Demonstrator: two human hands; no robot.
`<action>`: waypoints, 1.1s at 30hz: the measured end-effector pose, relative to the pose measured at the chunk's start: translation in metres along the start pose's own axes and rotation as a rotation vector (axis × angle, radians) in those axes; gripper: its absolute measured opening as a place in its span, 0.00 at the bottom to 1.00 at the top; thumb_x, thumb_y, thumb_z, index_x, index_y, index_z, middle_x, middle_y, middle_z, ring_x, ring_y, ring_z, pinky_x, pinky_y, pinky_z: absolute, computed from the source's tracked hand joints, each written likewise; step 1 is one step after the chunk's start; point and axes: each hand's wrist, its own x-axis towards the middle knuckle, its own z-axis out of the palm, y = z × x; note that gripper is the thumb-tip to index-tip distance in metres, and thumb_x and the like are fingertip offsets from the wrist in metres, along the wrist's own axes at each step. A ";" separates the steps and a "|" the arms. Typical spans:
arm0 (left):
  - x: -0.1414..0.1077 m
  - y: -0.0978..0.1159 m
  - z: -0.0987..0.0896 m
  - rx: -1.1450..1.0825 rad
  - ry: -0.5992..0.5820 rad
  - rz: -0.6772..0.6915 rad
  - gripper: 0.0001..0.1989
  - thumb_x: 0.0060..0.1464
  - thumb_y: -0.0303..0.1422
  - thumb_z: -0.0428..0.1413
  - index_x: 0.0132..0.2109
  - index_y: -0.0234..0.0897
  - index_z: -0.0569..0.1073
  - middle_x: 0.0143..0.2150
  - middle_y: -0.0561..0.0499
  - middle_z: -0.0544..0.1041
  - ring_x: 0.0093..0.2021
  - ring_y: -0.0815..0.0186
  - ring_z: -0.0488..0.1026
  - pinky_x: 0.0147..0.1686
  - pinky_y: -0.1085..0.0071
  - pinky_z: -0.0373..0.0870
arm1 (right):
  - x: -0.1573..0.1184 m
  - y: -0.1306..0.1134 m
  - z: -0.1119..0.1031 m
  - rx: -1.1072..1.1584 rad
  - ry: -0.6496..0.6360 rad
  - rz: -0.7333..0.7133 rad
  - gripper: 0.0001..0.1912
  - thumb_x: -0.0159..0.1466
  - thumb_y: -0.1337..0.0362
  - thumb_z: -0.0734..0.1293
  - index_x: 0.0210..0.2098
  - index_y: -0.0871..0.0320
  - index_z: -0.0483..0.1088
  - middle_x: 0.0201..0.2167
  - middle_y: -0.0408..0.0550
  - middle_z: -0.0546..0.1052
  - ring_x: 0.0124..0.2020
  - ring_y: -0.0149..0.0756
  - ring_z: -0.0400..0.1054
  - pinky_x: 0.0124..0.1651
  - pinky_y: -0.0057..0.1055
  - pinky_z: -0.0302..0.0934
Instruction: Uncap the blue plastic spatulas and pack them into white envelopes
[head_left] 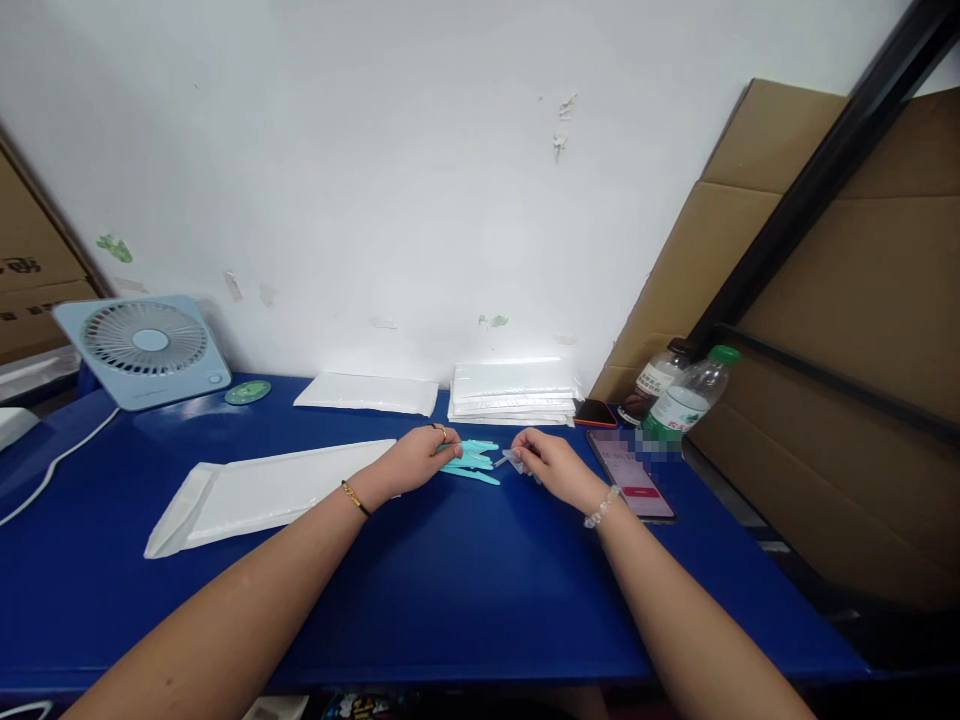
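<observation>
Over the middle of the blue table, my left hand (420, 458) is closed in a pinch at several slim teal plastic sticks (480, 462) with tapered ends. They fan out to the right from under its fingertips; their other ends are hidden. A short way to the right, my right hand (551, 462) pinches a small crumpled piece of clear plastic (514, 460). The fingers cover part of it. Beneath my left forearm lies a long white padded envelope (262, 490), its flap at the left end.
White padded envelopes are stacked (514, 392) by the wall, with another envelope (367, 392) beside them. A phone (634, 475) and two bottles (686, 400) stand or lie right. At left are a blue fan (150, 345) and a green disc (247, 392). Cardboard (847, 400) borders the right edge.
</observation>
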 end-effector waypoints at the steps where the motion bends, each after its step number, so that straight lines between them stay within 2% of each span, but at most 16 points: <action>1: 0.000 0.000 0.000 0.019 0.002 0.006 0.17 0.60 0.43 0.43 0.32 0.39 0.69 0.32 0.52 0.73 0.35 0.64 0.69 0.35 0.71 0.62 | 0.000 0.000 0.001 0.064 0.003 0.025 0.09 0.65 0.60 0.58 0.34 0.58 0.66 0.25 0.43 0.72 0.25 0.29 0.65 0.29 0.27 0.58; 7: 0.000 -0.003 0.001 0.027 0.018 0.001 0.17 0.60 0.43 0.43 0.32 0.38 0.70 0.34 0.51 0.73 0.36 0.63 0.69 0.35 0.71 0.61 | 0.002 0.005 0.006 0.358 0.025 0.064 0.13 0.60 0.57 0.66 0.39 0.60 0.69 0.29 0.48 0.76 0.30 0.33 0.72 0.33 0.29 0.65; 10: 0.000 -0.004 0.001 0.014 0.014 -0.008 0.17 0.60 0.43 0.44 0.33 0.39 0.70 0.33 0.51 0.73 0.35 0.64 0.69 0.35 0.71 0.61 | 0.004 0.009 0.007 0.462 0.067 0.099 0.17 0.58 0.52 0.67 0.38 0.60 0.70 0.26 0.47 0.77 0.27 0.33 0.72 0.30 0.29 0.66; 14: 0.001 -0.005 0.001 0.000 0.019 -0.035 0.17 0.59 0.43 0.44 0.34 0.39 0.71 0.33 0.52 0.74 0.35 0.64 0.69 0.35 0.72 0.61 | 0.007 0.010 0.007 0.577 0.147 0.121 0.20 0.58 0.48 0.67 0.33 0.61 0.70 0.24 0.47 0.76 0.22 0.31 0.72 0.25 0.26 0.65; 18: 0.001 -0.003 0.001 -0.003 0.014 -0.042 0.17 0.59 0.44 0.44 0.34 0.38 0.71 0.33 0.51 0.74 0.35 0.64 0.69 0.35 0.71 0.61 | 0.007 0.005 0.011 0.653 0.143 0.112 0.19 0.59 0.49 0.67 0.32 0.61 0.69 0.25 0.46 0.76 0.22 0.31 0.72 0.24 0.25 0.64; 23: 0.001 0.004 0.002 -0.029 0.023 -0.013 0.17 0.59 0.44 0.44 0.33 0.38 0.71 0.32 0.51 0.73 0.34 0.64 0.69 0.36 0.71 0.62 | 0.005 -0.010 0.020 0.684 0.078 0.147 0.20 0.57 0.49 0.68 0.32 0.61 0.68 0.24 0.45 0.75 0.22 0.30 0.72 0.25 0.25 0.63; 26: -0.001 0.009 0.005 -0.029 -0.009 0.016 0.19 0.58 0.45 0.46 0.29 0.38 0.72 0.29 0.51 0.72 0.35 0.64 0.68 0.36 0.71 0.62 | 0.002 -0.016 0.019 0.647 -0.011 0.152 0.20 0.58 0.48 0.67 0.31 0.61 0.67 0.24 0.46 0.75 0.22 0.30 0.71 0.24 0.25 0.62; 29: -0.006 0.015 0.008 -0.079 -0.162 -0.018 0.18 0.56 0.45 0.48 0.29 0.38 0.74 0.23 0.52 0.71 0.30 0.65 0.68 0.31 0.72 0.62 | 0.000 -0.014 0.010 0.470 -0.165 0.136 0.19 0.61 0.50 0.63 0.30 0.62 0.68 0.25 0.46 0.75 0.20 0.28 0.68 0.23 0.24 0.59; 31: -0.009 0.020 0.010 -0.075 -0.281 -0.025 0.15 0.54 0.43 0.51 0.31 0.39 0.76 0.23 0.53 0.72 0.26 0.67 0.67 0.27 0.72 0.60 | -0.001 -0.009 0.004 0.234 -0.142 0.063 0.16 0.64 0.54 0.62 0.32 0.61 0.71 0.27 0.46 0.75 0.22 0.28 0.67 0.26 0.26 0.59; 33: -0.011 0.024 0.013 -0.009 -0.320 0.005 0.12 0.53 0.42 0.54 0.34 0.40 0.77 0.25 0.53 0.73 0.26 0.67 0.67 0.25 0.72 0.58 | 0.000 -0.001 0.001 -0.021 -0.045 -0.040 0.10 0.63 0.60 0.63 0.35 0.59 0.73 0.31 0.47 0.74 0.29 0.31 0.67 0.33 0.28 0.61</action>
